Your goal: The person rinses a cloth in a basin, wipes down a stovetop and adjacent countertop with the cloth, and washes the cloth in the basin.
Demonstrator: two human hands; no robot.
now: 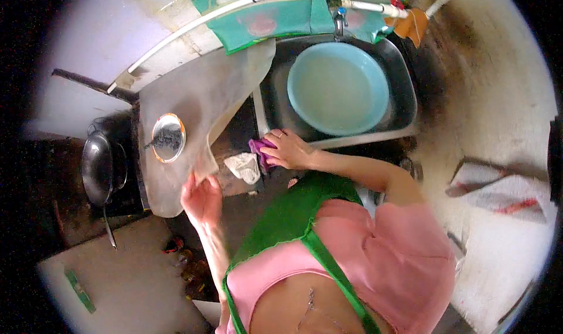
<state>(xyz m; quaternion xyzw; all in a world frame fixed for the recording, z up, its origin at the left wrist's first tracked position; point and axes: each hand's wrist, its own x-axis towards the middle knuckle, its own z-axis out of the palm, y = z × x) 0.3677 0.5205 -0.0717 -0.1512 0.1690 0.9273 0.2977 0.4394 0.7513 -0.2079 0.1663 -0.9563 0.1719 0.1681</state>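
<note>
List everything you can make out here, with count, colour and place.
Basin: one, light blue, in the sink
Sink: one, steel grey, right of the mat
Tap: one, silvery with blue, above the basin
Pipe: one run, white, along the wall
Mat: one, greyish, left of the sink
Dish: one, white with orange rim, on the mat
Scrubber: one, dark grey, in the dish
Wok: one, black, far left
Cloths: two, white and purple, left of the apron
Towel: one, whitish with red, far right
Apron: one, green, on the person
Hands: two, bare; left at the mat's edge, right on the purple cloth
</note>
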